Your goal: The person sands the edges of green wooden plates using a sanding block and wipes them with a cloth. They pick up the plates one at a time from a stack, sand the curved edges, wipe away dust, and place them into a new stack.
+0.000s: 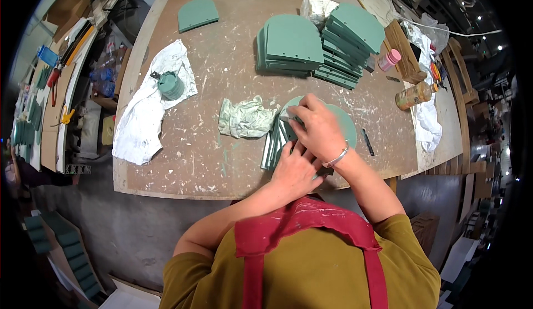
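Observation:
A fanned stack of green round-ended panels [346,124] lies at the table's near edge, right in front of me. My left hand [297,171] is at the stack's near side, its fingers bent over the panel edges and partly hidden. Above the stack is my right hand [317,131], with a bracelet at the wrist. Its fingers are curled together near a small whitish patch on the top panel; what they pinch, if anything, I cannot make out. Just left of the stack, a crumpled stained cloth [246,117] lies almost touching it.
Taller piles of green panels [291,39] stand at the far right, and a single panel [198,14] lies far left. A green-smeared pot [170,86] rests on a white cloth [140,128]. Rightward are a dark pen-like tool [367,142], pink bottle [389,59] and amber bottle [415,96].

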The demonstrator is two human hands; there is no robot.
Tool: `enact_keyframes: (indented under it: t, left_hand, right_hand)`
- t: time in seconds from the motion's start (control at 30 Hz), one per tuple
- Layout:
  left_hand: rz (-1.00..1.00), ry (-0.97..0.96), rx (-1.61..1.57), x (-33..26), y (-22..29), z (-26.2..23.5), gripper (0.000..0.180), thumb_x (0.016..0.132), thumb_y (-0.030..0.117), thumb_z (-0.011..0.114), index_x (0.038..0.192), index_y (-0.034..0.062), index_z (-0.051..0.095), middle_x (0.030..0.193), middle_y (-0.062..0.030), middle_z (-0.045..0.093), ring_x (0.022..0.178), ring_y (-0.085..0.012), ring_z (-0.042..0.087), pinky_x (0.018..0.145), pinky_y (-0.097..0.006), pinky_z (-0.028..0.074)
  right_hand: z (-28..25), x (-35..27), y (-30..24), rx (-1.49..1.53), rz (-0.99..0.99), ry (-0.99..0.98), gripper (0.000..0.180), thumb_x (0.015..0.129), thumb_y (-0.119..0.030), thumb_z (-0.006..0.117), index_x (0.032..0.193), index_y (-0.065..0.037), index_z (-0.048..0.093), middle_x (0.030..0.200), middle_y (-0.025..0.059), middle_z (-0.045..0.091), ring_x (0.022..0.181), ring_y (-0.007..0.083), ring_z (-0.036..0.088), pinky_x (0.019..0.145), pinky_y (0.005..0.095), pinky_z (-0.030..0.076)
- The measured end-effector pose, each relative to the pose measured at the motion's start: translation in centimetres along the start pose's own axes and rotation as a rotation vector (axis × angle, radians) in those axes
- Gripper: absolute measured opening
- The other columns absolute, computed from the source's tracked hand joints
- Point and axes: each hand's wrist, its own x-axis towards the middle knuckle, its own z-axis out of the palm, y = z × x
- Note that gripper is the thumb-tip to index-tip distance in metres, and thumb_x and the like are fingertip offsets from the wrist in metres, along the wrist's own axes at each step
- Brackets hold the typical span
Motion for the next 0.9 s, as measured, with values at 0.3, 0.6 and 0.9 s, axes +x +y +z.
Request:
enact_keyframes:
  t: [0.3,0.6,0.9]
  left_hand:
    - [0.013,0.044,0.001,0.1,0.1,0.0,0.057,0.081,0.046,0.071,0.130,0.0202,0.061,0.140,-0.0140,0.048,0.135,-0.0389,0.038,0.106,-0.053,0.030]
    - [0.030,0.132,0.002,0.4,0.5,-0.6,0.053,0.082,0.042,0.071,0.128,0.0185,0.061,0.142,-0.0127,0.046,0.137,-0.0362,0.036,0.106,-0.051,0.032]
    - [0.024,0.054,0.024,0.4,0.7,-0.6,0.057,0.083,0.041,0.070,0.134,0.0167,0.059,0.146,-0.0142,0.043,0.139,-0.0394,0.032,0.107,-0.054,0.027]
  right_hand:
    - [-0.4,-0.2,0.7,-0.044,0.011,0.046,0.021,0.082,-0.009,0.072,0.102,-0.003,0.070,0.098,0.0136,0.059,0.088,0.0339,0.062,0.076,0.0406,0.052]
    - [-2.2,-0.9,4.6,-0.193,0.178,0.153,0.017,0.081,-0.010,0.072,0.096,-0.003,0.071,0.096,0.0133,0.060,0.086,0.0332,0.063,0.074,0.0409,0.053]
    - [-0.7,-1.3,5.1,-0.138,0.230,0.187,0.016,0.082,-0.012,0.071,0.095,-0.003,0.068,0.101,0.0144,0.057,0.089,0.0357,0.061,0.078,0.0434,0.052]
